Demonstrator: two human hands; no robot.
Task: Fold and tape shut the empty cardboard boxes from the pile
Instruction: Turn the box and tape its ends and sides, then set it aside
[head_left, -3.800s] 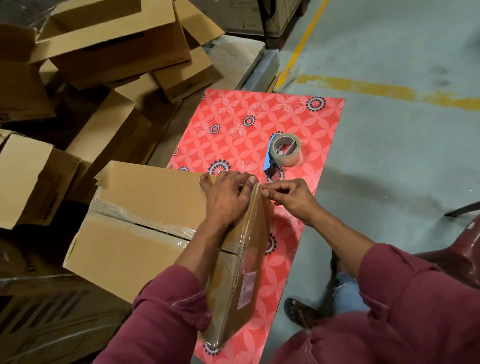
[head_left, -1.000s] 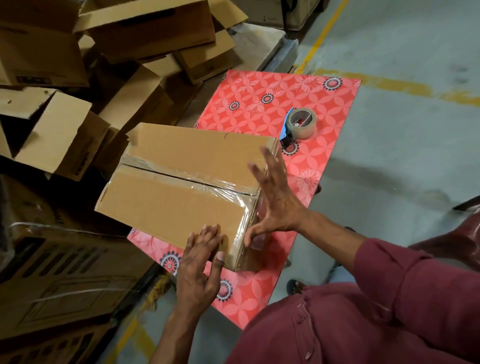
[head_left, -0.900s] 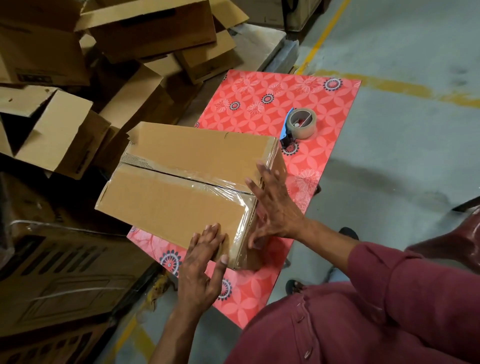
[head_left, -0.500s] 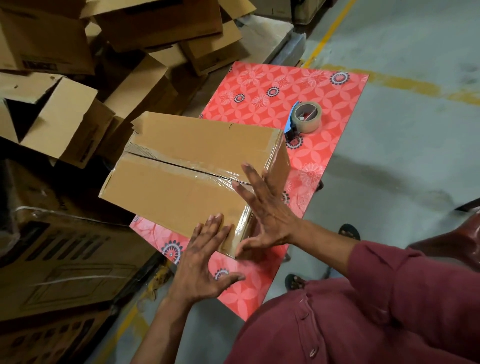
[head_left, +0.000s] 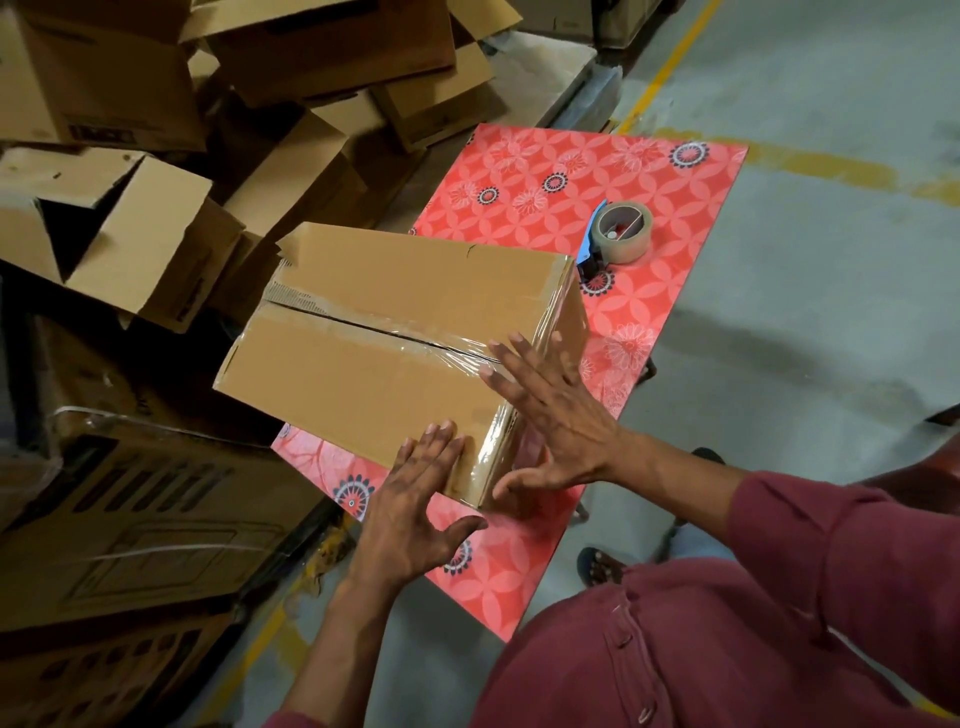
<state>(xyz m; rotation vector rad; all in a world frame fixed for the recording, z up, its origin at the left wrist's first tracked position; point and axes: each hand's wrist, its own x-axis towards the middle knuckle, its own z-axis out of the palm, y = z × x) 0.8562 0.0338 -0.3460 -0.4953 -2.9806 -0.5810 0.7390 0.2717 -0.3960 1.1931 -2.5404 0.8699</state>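
Nearest, the left hand (head_left: 415, 512) is laid flat, fingers straight, on the near end of the box (head_left: 395, 353); nothing is gripped. Just to its right, the right hand (head_left: 553, 421) is spread wide against the box's near right corner, where clear tape (head_left: 498, 441) is wrapped over the edge. The box is seen on the left part of the red worktop (head_left: 649, 171), overhanging its left edge. Its top seam is closed and covered by tape, so this box is judged folded and sealed on the visible face; only pressing down the tape ends appears left. Farther right, a tape roll (head_left: 621, 231) is set down on the worktop, apart from the box. At the far left, a pile (head_left: 218, 119) of open boxes is left to be done.
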